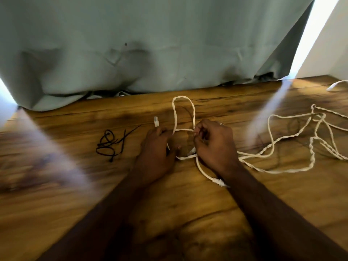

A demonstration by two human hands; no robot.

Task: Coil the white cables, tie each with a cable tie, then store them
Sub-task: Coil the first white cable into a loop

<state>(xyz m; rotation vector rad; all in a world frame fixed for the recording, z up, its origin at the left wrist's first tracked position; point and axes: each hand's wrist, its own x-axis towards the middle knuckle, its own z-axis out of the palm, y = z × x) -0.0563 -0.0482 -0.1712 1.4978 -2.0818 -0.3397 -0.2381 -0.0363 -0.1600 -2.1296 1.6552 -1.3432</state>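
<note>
A white cable (183, 99) forms an upright loop on the wooden table (188, 204), just beyond my hands. My left hand (157, 149) grips the cable near its clear plug end (156, 121), which sticks up past my fingers. My right hand (212, 144) pinches the loop's right strand with curled fingers. Another white connector (219, 181) lies below my right wrist. More white cable (293, 144) sprawls tangled and twisted to the right. A small pile of black cable ties (111, 145) lies left of my left hand.
A grey-green curtain (150, 44) hangs along the table's far edge. Another white cable end (337, 84) lies at the far right. Bright light streaks cross the table at left and right. A white wall stands at the upper right.
</note>
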